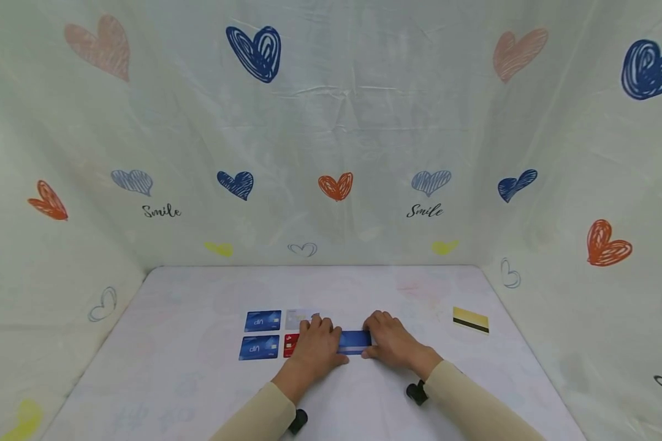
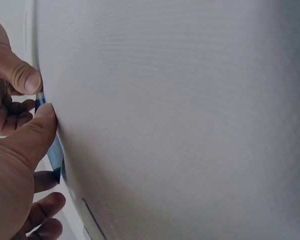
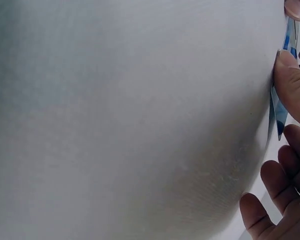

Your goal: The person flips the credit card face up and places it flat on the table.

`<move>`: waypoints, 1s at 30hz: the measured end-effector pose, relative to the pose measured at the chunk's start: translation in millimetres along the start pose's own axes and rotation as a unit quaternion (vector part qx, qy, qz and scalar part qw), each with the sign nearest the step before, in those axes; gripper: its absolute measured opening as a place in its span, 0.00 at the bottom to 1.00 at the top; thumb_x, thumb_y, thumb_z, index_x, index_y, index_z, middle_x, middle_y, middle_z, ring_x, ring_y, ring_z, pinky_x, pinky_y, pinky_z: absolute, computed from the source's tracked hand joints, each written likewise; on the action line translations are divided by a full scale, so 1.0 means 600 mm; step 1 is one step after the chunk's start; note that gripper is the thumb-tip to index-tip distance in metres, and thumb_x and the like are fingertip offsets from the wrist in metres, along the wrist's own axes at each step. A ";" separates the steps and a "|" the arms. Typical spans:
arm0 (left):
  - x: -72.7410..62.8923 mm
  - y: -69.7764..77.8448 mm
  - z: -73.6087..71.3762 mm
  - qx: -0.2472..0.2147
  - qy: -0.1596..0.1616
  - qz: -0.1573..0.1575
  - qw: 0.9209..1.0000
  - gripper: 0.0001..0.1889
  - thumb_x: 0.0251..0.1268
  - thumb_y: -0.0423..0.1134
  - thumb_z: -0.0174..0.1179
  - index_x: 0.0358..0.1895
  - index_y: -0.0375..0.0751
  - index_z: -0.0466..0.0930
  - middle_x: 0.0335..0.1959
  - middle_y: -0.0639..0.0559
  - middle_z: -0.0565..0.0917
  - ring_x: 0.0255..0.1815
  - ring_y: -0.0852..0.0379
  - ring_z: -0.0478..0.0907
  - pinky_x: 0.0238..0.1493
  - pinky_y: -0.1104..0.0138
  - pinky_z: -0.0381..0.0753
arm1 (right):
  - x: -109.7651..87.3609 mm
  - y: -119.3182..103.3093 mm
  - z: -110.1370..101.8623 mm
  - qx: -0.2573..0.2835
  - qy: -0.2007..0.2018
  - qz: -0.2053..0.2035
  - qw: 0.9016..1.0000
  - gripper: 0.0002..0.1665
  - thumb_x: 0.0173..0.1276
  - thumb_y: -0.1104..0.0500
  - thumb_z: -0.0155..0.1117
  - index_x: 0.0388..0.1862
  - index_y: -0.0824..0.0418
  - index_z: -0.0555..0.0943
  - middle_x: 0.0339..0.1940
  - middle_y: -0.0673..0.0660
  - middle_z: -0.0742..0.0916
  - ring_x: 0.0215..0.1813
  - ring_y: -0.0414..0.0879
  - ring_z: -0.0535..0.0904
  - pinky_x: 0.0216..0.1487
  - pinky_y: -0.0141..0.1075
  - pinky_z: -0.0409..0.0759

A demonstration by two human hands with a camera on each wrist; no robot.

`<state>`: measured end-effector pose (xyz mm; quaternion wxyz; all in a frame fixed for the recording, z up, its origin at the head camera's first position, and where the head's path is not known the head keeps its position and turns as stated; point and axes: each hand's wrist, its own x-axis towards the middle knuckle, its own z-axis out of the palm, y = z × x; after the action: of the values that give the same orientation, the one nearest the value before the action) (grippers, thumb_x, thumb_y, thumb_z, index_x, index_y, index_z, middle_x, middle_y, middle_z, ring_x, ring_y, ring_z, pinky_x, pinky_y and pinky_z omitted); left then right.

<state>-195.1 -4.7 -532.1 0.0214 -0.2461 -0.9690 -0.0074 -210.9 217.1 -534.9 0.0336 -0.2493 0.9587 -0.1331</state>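
A dark blue card with a paler stripe lies between the two hands, near the middle of the white table. My left hand pinches its left end between thumb and fingers. At the other end, my right hand pinches it too. Seen edge-on in the left wrist view, the blue card has a thumb on its near edge. The right wrist view shows the blue card tilted slightly off the tabletop. A red card is partly hidden by my left hand.
To the left, two blue VIP cards lie one behind the other. A pale grey card sits beside the rear one, behind my left hand. Far right lies a yellow card with a black stripe. Heart-printed curtains surround the table.
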 end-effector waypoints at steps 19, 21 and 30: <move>0.006 -0.005 -0.014 0.020 0.019 0.016 0.999 0.37 0.57 0.63 0.75 0.65 0.44 0.80 0.58 0.47 0.82 0.60 0.47 0.72 0.64 0.48 0.74 | -0.012 0.000 0.004 -0.021 0.040 -0.030 0.999 0.29 0.67 0.45 0.78 0.58 0.60 0.79 0.52 0.51 0.80 0.52 0.45 0.73 0.57 0.46 0.78; 0.005 -0.007 -0.016 0.017 0.021 0.016 0.999 0.37 0.58 0.63 0.75 0.65 0.44 0.80 0.59 0.47 0.81 0.61 0.47 0.72 0.64 0.48 0.74 | -0.012 -0.002 0.005 -0.028 0.049 -0.033 0.998 0.31 0.66 0.45 0.78 0.59 0.60 0.79 0.52 0.51 0.80 0.53 0.45 0.74 0.58 0.46 0.78; 0.004 -0.013 -0.046 -0.021 0.057 0.027 0.998 0.36 0.58 0.61 0.75 0.65 0.44 0.79 0.59 0.48 0.81 0.61 0.47 0.71 0.63 0.48 0.73 | -0.010 -0.015 0.005 -0.041 0.080 -0.047 0.995 0.31 0.65 0.45 0.78 0.59 0.59 0.80 0.53 0.51 0.81 0.54 0.46 0.76 0.59 0.45 0.79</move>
<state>-200.0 -11.3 -504.2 0.0721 -0.2714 -0.9589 -0.0409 -201.4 211.9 -535.2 -0.0596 -0.2842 0.9500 -0.1147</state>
